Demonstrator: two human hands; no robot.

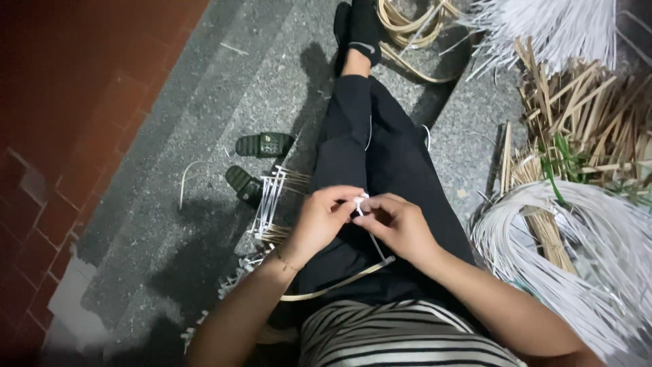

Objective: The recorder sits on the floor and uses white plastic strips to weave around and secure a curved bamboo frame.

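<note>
Both my hands meet over my lap, above black trousers. My left hand (319,221) and my right hand (401,224) pinch a small white strip (360,202) between their fingertips, apparently twisting or knotting it. A thin white strand runs down from it toward a pale cane strip (339,285) that curves across my thigh. My legs stretch away over the grey stone floor, crossed at the ankles, in black socks.
A woven piece of white and tan strips (272,197) lies on the floor left of my leg, beside two dark green slippers (261,145). Coils of white strips (584,251), tan sticks (591,109) and cane hoops (407,27) pile up on the right. Red brick paving lies far left.
</note>
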